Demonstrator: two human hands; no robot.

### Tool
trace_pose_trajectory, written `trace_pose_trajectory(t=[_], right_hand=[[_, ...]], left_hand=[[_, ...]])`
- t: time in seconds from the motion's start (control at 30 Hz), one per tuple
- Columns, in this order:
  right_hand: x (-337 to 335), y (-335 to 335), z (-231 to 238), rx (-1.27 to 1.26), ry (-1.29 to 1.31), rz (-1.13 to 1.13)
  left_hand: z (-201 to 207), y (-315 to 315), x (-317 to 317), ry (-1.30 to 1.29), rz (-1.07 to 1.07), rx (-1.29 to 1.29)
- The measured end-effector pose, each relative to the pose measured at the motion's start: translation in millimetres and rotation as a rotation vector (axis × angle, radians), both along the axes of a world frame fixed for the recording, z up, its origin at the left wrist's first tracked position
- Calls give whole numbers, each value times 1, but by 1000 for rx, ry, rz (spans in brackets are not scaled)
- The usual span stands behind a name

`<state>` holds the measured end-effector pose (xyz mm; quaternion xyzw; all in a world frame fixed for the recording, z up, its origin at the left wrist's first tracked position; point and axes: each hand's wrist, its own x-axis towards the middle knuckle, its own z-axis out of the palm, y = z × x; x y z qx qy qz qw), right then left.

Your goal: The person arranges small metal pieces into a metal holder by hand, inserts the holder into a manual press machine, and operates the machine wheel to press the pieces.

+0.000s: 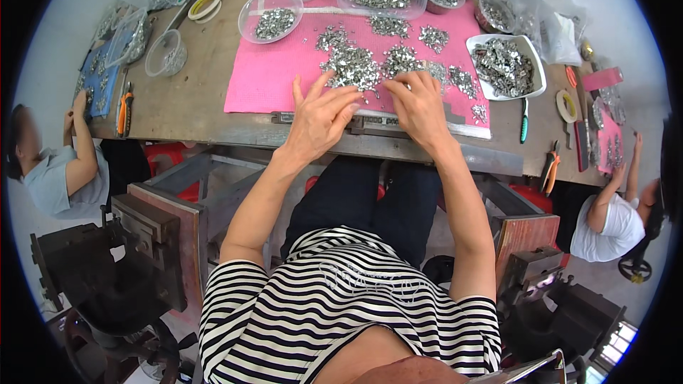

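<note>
My left hand point(318, 119) rests at the near edge of the pink mat point(267, 71). Its fingers are spread, the tips touching or close to a heap of small shiny metal pieces point(352, 65). My right hand point(421, 108) is curled, thumb and fingertips drawn together beside a smaller pile point(400, 60); whatever lies between them is too small to make out. Below and between the hands, a long dark metal holder point(376, 121) runs along the table edge, with a row of small pieces visible in it.
Behind the heaps stand a clear bin point(380, 11) and a round tub point(270, 18) of metal pieces. A white tray point(506, 67) of pieces is at right. Orange-handled pliers point(125, 110) lie left. Two other people sit at either side, a blue-grey sleeve point(53, 163) at left. Vises flank me.
</note>
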<state>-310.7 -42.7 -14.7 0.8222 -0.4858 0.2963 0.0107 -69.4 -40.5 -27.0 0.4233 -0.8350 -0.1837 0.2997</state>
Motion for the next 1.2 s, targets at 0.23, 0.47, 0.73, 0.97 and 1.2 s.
trace_pose_trajectory(t=[0.23, 0.47, 0.73, 0.97, 1.2], right_hand=[[8, -6, -5, 61, 272, 40], [-12, 18, 11, 165, 252, 82], [-14, 12, 4, 30, 18, 40], [1, 1, -10, -41, -1, -34], [13, -1, -12, -48, 36, -45]], left_hand=[[-7, -3, -10, -193, -4, -91], [0, 7, 10, -173, -77, 2], [-6, 0, 14, 15, 83, -127], [2, -9, 3, 54, 176, -201], [-1, -13, -10, -3, 127, -170]])
